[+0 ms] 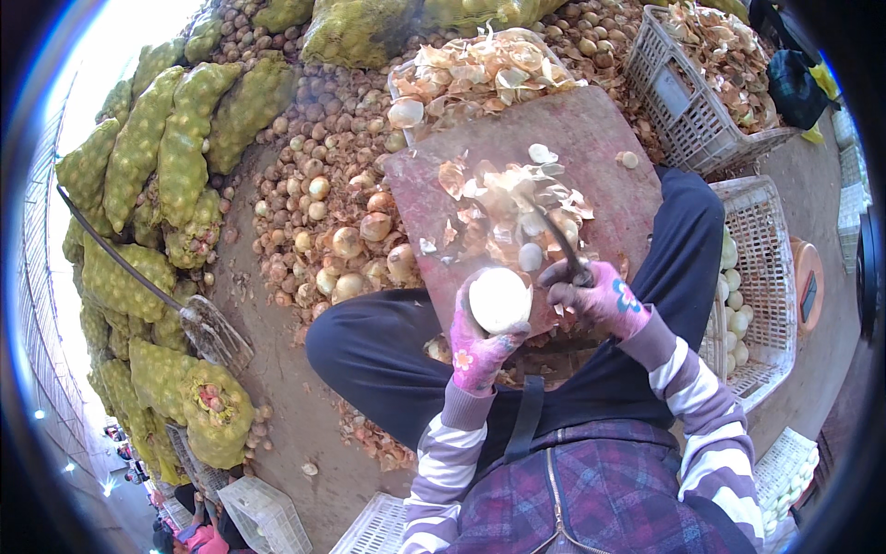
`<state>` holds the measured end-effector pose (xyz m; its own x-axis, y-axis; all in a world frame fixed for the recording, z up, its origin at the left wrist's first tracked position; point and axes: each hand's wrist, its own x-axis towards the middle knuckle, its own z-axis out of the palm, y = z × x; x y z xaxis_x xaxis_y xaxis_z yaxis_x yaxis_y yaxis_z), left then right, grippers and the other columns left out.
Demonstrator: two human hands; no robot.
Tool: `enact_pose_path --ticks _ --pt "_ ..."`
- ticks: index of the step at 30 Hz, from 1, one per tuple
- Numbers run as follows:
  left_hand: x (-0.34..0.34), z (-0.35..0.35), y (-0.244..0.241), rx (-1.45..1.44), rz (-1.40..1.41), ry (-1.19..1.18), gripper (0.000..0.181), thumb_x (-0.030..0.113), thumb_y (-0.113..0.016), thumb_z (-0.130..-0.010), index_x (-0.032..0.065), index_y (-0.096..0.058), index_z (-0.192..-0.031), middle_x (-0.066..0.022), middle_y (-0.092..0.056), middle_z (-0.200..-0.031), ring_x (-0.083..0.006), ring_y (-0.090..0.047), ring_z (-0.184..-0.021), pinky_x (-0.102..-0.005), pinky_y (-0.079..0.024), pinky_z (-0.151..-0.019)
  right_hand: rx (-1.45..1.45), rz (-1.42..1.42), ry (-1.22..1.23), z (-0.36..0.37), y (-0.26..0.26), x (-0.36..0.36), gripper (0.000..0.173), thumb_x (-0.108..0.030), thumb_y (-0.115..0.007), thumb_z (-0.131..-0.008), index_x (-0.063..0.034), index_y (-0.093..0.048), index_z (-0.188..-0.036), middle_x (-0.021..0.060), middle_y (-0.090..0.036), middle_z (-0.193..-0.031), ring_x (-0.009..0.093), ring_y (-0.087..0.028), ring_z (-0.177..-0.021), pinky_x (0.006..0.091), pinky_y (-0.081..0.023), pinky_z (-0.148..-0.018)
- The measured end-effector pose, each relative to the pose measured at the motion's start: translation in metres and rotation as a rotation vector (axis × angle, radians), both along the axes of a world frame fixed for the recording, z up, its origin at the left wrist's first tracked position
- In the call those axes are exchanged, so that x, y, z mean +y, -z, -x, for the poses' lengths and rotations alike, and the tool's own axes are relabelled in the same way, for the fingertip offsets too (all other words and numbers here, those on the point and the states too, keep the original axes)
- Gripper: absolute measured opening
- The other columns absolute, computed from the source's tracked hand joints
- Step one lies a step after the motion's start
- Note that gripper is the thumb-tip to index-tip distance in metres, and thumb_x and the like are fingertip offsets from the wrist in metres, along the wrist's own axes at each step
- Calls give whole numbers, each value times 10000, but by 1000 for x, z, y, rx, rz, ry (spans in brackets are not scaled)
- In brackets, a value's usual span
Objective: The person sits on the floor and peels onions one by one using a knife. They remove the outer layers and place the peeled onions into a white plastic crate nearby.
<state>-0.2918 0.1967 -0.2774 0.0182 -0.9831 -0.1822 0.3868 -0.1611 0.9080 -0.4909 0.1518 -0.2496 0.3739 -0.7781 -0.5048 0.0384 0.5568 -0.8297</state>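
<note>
My left hand, in a pink flowered glove, holds a large white peeled onion above the near edge of a reddish board. My right hand, gloved alike with dark, stained fingertips, is closed on the handle of a dark curved knife. Its blade points up and away over a heap of onion skins, and its tip is hard to make out. Small pale onion pieces lie on the board, one white cut piece near its far side and another at the right.
Unpeeled onions are piled left of the board. A crate of skins stands at the upper right, a crate with peeled onions beside my right knee. Filled net sacks and a shovel lie farther left. Another person is at the lower left.
</note>
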Motion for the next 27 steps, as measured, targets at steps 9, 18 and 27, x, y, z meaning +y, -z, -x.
enact_pose_path --ticks 9,18,27 --pt "3 8 -7 -874 360 -70 866 172 -877 -568 23 -433 -1296 -173 -497 -1218 -319 -527 -1123 -409 -471 -921 -426 -383 229 -23 11 26 246 -188 -672 -853 -27 -608 -1028 -5 -586 -676 49 -509 -535 200 -393 -467" --pt "7 21 -17 -1259 558 -46 811 109 -741 -560 12 -431 -1304 -203 -491 -1220 -381 -490 -1108 -476 -401 -936 -685 -229 132 -26 -6 43 640 -245 -751 -745 -14 -480 -1276 94 -617 -1127 203 -592 -1055 329 -461 -933" --pt "1 12 -26 -806 401 187 727 93 -726 -590 24 -492 -1275 -198 -470 -1238 -348 -478 -1165 -415 -413 -977 -623 -99 45 -7 16 37 728 -309 -752 -770 1 -405 -1330 129 -559 -1225 237 -588 -1087 349 -485 -930"
